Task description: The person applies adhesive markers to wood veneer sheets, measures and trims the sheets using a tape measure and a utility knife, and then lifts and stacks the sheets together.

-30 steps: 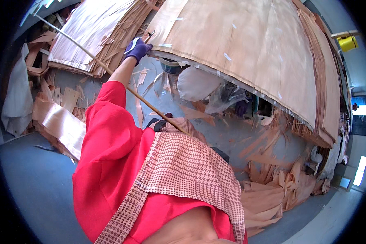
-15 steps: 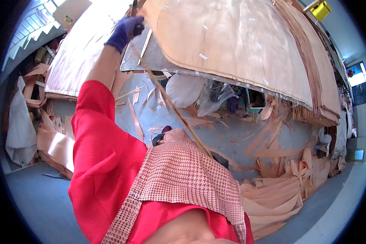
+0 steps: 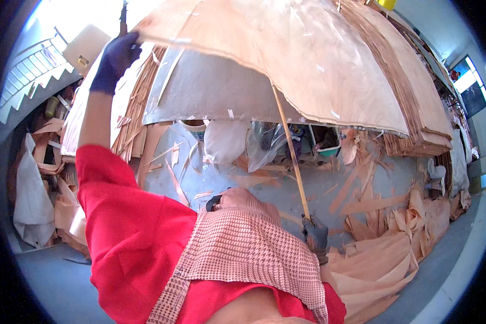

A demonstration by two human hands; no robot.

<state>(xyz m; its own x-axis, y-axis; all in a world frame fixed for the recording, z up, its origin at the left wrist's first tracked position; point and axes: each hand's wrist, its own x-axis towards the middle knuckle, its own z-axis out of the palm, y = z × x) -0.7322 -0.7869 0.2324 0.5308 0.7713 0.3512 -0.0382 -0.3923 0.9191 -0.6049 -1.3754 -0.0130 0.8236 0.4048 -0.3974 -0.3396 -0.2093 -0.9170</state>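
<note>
The veneer sheet (image 3: pixel 291 59) is lying over the grey desk (image 3: pixel 210 92), its left part hanging raised and curved above the surface while its right part is resting lower, near the desk's edge. The left hand (image 3: pixel 119 56), in a dark glove, is gripping its near left corner with curled fingers; the arm is stretching far up and out to the left, with the elbow nearly straight. A dark narrow object (image 3: pixel 123 19) is rising just above that hand; whether the hand is holding it, I cannot tell. The right hand (image 3: pixel 316 235), also gloved, is closing around the lower end of a wooden stick (image 3: pixel 291 148), the arm staying low beside the checked apron (image 3: pixel 243 232). The stick is slanting up to the left, its upper end meeting the sheet's edge.

Under the desk, a bucket (image 3: pixel 193 127) is standing partly hidden, its contents not showing. Beside it a round white bundle (image 3: pixel 227 141) is hanging next to a clear plastic bag (image 3: pixel 264 147). Farther right, a green-rimmed bin (image 3: pixel 330 152) is holding dark items too shadowed to identify. Veneer scraps (image 3: pixel 375 202) are littering the floor.
</note>
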